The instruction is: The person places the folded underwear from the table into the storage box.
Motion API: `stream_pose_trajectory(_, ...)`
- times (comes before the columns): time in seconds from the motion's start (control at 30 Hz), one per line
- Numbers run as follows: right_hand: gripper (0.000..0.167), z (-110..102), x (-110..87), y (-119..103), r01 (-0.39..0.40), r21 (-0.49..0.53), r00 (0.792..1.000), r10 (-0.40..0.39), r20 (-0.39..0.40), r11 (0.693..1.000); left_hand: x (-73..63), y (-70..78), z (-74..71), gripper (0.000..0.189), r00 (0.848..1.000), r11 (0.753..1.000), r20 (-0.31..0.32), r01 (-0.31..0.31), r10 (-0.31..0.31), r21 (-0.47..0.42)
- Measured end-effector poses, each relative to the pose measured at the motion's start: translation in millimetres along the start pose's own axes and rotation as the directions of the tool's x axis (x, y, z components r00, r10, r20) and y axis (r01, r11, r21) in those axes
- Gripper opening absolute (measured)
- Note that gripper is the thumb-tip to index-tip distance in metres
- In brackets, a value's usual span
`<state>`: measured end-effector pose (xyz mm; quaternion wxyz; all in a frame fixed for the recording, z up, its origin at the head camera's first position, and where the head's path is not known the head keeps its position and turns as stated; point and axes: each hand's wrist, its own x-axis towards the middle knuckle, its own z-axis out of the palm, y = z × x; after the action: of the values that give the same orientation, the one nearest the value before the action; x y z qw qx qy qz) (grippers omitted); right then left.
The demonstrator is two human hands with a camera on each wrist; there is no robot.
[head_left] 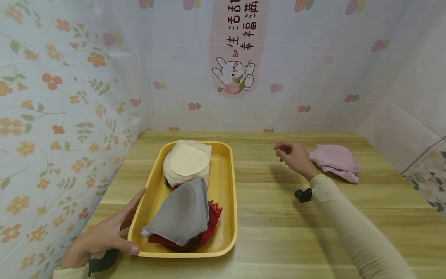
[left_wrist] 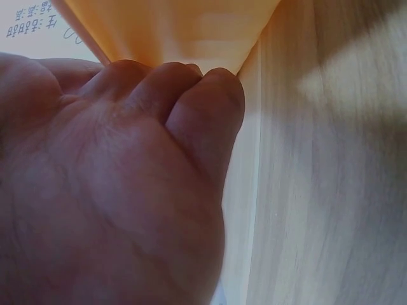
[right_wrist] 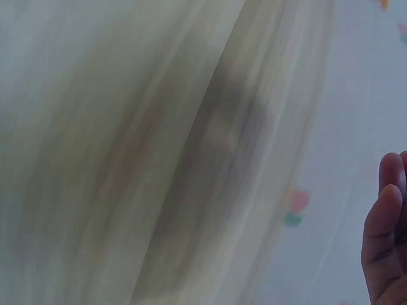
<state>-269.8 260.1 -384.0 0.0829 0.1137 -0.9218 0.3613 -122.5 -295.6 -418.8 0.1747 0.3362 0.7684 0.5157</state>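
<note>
My left hand (head_left: 108, 234) rests spread against the near left corner of a yellow tray (head_left: 234, 201), its thumb at the front corner and its fingers along the outer left wall. The left wrist view shows fingertips (left_wrist: 213, 95) against that wall. Inside the tray, a grey folded bra (head_left: 181, 215) with a moulded cup lies over a red lace-edged garment (head_left: 213, 221). Behind them lies a cream folded bra (head_left: 188, 161). My right hand (head_left: 296, 157) hovers over the table with fingers loosely bent, holding nothing. Just right of it lies a pink folded garment (head_left: 336, 161).
The wood-grain table (head_left: 265, 232) extends between the tray and the pink garment. Flower-patterned sheeting (head_left: 62, 116) hangs at the left, and a printed sheet (head_left: 296, 66) with a rabbit picture closes off the back. More pale sheeting (head_left: 400, 97) stands at the right.
</note>
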Motion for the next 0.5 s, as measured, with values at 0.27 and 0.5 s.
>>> stream_pose_trajectory(0.27, 0.021, -29.6, -5.2, 39.0, -0.061, -0.093, 0.997, 0.057, -0.046, 0.994, 3.1, 8.0, 2.2, 0.120, 0.999, 0.999, -0.013, 0.045, -0.046, -0.026)
stream_pose_trajectory(0.5, 0.027, -57.0, -12.2, 67.4, -0.129, -0.217, 0.987, 0.104, -0.122, 0.968, 3.9, 5.4, 2.2, 0.119, 1.000, 1.000, -0.005, 0.004, -0.004, -0.016)
